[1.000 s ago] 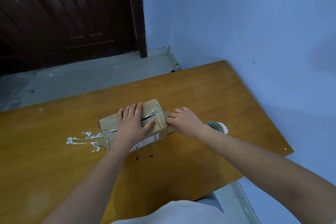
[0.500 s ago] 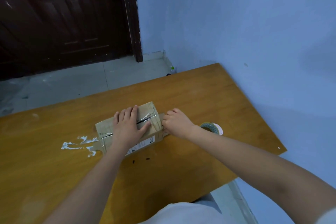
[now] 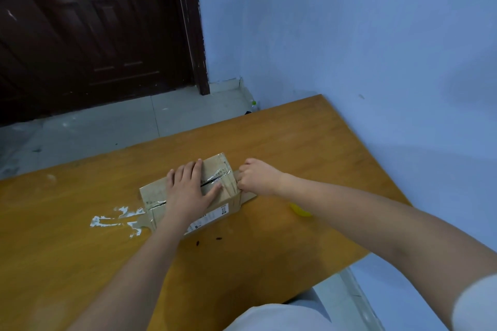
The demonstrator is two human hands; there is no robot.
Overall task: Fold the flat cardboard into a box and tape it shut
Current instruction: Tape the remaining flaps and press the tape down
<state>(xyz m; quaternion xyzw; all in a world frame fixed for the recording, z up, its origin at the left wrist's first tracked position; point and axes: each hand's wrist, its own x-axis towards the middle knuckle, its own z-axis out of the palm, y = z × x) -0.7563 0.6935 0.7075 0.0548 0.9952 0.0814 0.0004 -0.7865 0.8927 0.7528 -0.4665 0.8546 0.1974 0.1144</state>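
two hands on one box point(image 3: 188, 196), which sits on the table point(image 3: 295, 142) directly under the left palm and against the right knuckles.

left hand point(image 3: 188, 191): flat, fingers straight and spread, thumb out toward the right hand, pressing down on the top of the box over the seam. judged purpose: weight on the top flaps so they stay closed and the box does not slide while the other hand works the end.

right hand point(image 3: 255, 177): fingers curled in, knuckles at the right end of the box. it appears to pinch or press the shiny tape point(image 3: 222, 173) where it wraps over the top edge; whether it grips tape or the end flap point(image 3: 247, 196) i cannot tell, fingertips hidden.

seam: dark slit visible on both sides of the left hand, with glossy tape across it. top looks taped, at least in part.

end flap by the right wrist lies flat on the table, sticking out from the box base, so that end is judged not fully closed.

white smear point(image 3: 115, 219) on the table, beyond the left side of the box, away from both hands. small yellow object point(image 3: 300, 209) just under the right forearm, mostly hidden; identity unclear.

stage, as judged: box formed, sealing of right end in hand.
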